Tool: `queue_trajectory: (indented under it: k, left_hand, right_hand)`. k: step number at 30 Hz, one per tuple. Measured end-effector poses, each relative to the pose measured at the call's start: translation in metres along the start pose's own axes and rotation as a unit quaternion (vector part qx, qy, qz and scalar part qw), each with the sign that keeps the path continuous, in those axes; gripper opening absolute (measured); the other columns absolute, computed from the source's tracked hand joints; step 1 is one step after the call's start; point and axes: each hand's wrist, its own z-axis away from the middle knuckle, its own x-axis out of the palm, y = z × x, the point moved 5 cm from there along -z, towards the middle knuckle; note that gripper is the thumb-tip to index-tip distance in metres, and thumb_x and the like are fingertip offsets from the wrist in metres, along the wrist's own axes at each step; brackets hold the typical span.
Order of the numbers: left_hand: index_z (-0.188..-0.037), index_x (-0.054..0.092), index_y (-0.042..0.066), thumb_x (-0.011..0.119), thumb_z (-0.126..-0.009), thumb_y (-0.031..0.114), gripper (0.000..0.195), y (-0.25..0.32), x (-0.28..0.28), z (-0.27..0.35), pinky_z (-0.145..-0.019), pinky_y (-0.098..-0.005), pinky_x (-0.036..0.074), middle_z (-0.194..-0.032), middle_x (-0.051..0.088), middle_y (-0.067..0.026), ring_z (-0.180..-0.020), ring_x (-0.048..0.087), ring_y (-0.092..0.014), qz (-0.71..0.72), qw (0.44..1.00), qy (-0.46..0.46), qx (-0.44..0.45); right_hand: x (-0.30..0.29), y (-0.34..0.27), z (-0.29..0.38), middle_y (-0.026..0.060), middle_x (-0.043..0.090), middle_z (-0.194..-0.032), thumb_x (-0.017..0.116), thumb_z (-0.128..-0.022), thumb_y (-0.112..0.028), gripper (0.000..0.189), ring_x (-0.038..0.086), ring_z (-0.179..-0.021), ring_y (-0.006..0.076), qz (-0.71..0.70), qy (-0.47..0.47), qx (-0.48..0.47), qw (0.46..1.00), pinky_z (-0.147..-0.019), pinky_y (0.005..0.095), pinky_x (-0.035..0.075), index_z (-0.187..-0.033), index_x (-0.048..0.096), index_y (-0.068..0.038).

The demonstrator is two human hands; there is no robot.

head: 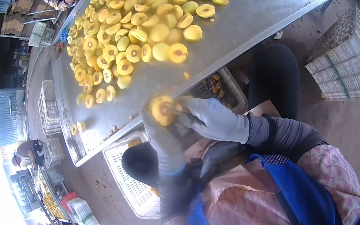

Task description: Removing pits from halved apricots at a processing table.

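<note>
My left hand (pixel 163 143), in a pale glove, holds a yellow halved stone fruit (pixel 162 111) with its cut face up, over the near edge of the metal table (pixel 225 44). From the right, my right hand (pixel 210 118), gloved too, has its fingers closed on a small tool (pixel 176 108) whose tip touches the middle of the cut face; blur hides the tool's shape. Beyond my hands a large heap of halved yellow fruit (pixel 132 53) lies on the table, some halves showing brown centres.
Below the table edge are a dark crate (pixel 238 93) with fruit pieces and a white plastic basket (pixel 120 177) beside my leg. Stacked white crates (pixel 344 67) stand at right, more crates (pixel 49 111) at left. A person (pixel 29 152) bends by another fruit-covered table (pixel 50 198).
</note>
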Motion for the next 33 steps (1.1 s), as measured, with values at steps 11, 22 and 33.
queue_trajectory:
  k: [11,22,33]
  left_hand:
    - [-0.115,0.041,0.002,0.027,-0.092,0.031,0.04,0.005,0.012,0.006,-0.087,-0.0294,0.037,-0.106,0.045,-0.011,-0.097,0.045,-0.018,-0.044,0.994,0.078,0.065]
    - [-0.109,0.046,0.0,0.028,-0.091,0.029,0.039,0.003,0.003,0.0,-0.085,-0.0298,0.039,-0.1,0.051,-0.0114,-0.092,0.049,-0.019,-0.05,0.995,0.079,0.042]
    - [-0.092,0.056,-0.001,0.035,-0.09,0.033,0.04,0.005,-0.004,-0.012,-0.068,-0.0249,0.044,-0.08,0.057,-0.007,-0.073,0.053,-0.014,-0.131,0.988,0.015,-0.08]
  right_hand:
    - [-0.004,-0.004,0.001,0.0201,0.056,-0.078,0.053,-0.081,-0.015,0.02,0.055,-0.07,0.0362,-0.023,0.022,-0.008,0.999,-0.059,0.0409,0.044,-0.095,0.048,-0.002]
    - [0.0,-0.001,0.004,0.0189,0.057,-0.082,0.054,-0.08,-0.015,0.023,0.055,-0.073,0.0367,-0.007,-0.009,-0.059,0.998,-0.061,0.0413,0.045,-0.098,0.046,-0.003]
    - [0.011,0.01,0.009,0.0204,0.056,-0.072,0.053,-0.08,-0.018,0.023,0.055,-0.066,0.0359,0.057,-0.136,-0.024,0.989,-0.058,0.0415,0.044,-0.094,0.047,0.0]
